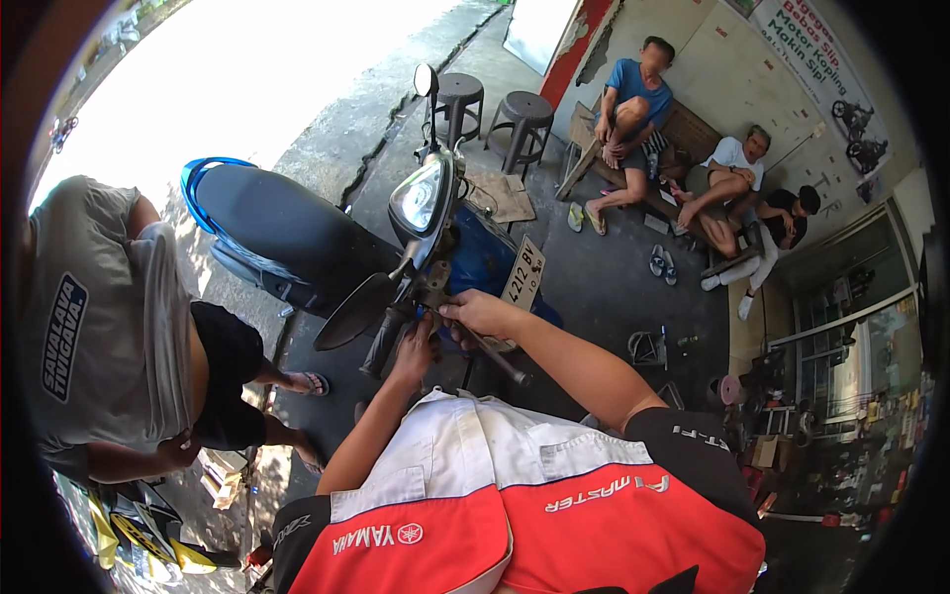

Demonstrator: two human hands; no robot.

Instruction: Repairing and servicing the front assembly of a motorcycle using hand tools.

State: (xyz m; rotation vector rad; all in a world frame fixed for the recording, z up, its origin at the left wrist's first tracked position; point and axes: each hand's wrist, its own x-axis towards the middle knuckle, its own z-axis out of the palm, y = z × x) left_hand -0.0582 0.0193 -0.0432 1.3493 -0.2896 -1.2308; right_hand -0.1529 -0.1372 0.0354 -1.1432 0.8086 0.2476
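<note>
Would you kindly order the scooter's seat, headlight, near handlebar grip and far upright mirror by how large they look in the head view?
1. Black seat, clearly largest
2. Headlight
3. Near handlebar grip
4. Far upright mirror

This is apparent size only; nearness to the camera enlarges the grip.

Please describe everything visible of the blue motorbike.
The glossy blue motorbike with a black seat stands on the grey ground, its front toward the picture's right. It has a shiny instrument panel, two rounded mirrors, a black rubber-looking handlebar grip and a white number plate. The left hand and right hand are at its handlebar; their contact is unclear.
</note>
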